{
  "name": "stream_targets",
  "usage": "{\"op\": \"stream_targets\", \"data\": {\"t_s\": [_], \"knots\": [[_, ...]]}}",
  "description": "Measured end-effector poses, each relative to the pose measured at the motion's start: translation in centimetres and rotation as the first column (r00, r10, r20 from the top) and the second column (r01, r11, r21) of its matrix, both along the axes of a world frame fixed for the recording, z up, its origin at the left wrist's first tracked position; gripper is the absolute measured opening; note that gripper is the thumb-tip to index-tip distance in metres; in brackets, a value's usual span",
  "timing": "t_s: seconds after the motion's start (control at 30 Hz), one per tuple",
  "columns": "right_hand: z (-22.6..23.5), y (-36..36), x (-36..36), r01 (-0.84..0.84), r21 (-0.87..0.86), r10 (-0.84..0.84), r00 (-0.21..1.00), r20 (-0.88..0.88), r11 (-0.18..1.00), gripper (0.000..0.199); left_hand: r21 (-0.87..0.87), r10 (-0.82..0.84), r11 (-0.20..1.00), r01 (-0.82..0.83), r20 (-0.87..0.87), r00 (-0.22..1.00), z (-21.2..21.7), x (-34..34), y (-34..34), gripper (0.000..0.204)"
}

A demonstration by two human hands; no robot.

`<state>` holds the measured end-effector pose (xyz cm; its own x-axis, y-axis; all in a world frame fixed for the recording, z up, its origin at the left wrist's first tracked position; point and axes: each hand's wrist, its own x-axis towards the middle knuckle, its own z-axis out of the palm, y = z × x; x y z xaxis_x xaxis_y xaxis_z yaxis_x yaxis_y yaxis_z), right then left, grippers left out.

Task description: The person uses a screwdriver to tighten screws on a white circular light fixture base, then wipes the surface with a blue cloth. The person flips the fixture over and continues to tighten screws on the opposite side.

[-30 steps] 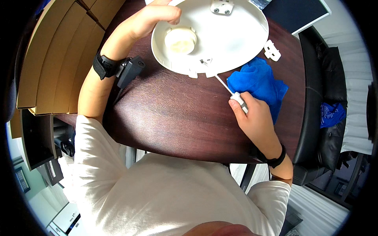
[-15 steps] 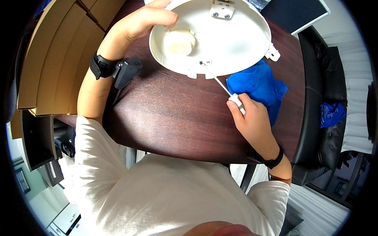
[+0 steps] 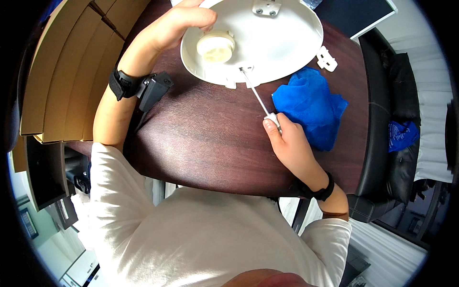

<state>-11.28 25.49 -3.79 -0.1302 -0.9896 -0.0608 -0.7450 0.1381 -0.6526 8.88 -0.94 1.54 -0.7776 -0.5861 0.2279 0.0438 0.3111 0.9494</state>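
Note:
A white oval plastic shell [image 3: 272, 48] lies at the far middle of the table, its hollow inside facing up. My left hand [image 3: 189, 21] grips its upper left rim, thumb over the edge and the other fingers mostly hidden. Inside the shell sit a round cream-coloured part [image 3: 216, 48] and, at the far side, a metal bracket [image 3: 266, 7] with screws. In my right hand [image 3: 287, 138] is a screwdriver [image 3: 258, 99], held by its white handle. Its shaft points away from me, and the tip meets the shell near a small hole by the near rim.
Right of the shell is a small white clip-like part [image 3: 326, 59]. A crumpled blue cloth [image 3: 311, 107] lies on the dark wooden table [image 3: 201, 143] beside my right hand. Cardboard boxes [image 3: 62, 71] line the left side; a black sofa [image 3: 382, 119] stands at the right.
My right hand has shifted left, away from the blue cloth, so the screwdriver stands steeper toward the shell. The shell appears slightly higher in view; my left hand keeps its grip.

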Motion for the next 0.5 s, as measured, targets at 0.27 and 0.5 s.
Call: {"op": "stream_targets", "data": {"t_s": [0.27, 0.5], "knots": [[-0.1, -0.4, 1.0, -0.250, 0.434, -0.425, 0.094, 0.901, 0.865, 0.041, -0.052, -0.038, 0.998, 0.041, 0.050, 0.998, 0.1, 0.2, -0.6, 0.082], [0.2, -0.5, -0.5, 0.032, 0.158, -0.089, 0.925, 0.368, 0.987, 0.034, -0.092, -0.067, 0.993, 0.068, 0.014, 0.998, 1.2, -0.5, 0.0, 0.077]]}}
